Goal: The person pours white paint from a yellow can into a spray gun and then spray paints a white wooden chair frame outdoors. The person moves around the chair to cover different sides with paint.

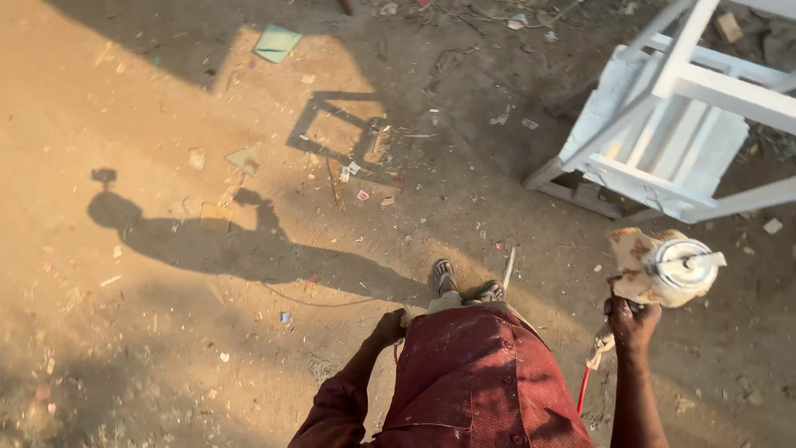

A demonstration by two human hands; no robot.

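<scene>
Right hand grips a spray gun, paint-smeared cup up, red hose trailing. Left hand hangs at the hip, grip unclear. White frame on dirt ground looks fully coated; no spraying underway.

White wooden frame upper right; green scrap on dirt ground.

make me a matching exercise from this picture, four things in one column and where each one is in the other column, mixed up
Things:
1. white-painted wooden frame
2. paint-stained spray gun with a metal cup
3. green flat scrap
4. left hand

Places:
A. at the hip of the dark red garment
B. on the sandy ground at the top, left of middle
C. held up in the right hand
D. upper right, resting on the ground

Pairs: 1-D, 2-C, 3-B, 4-A
</scene>
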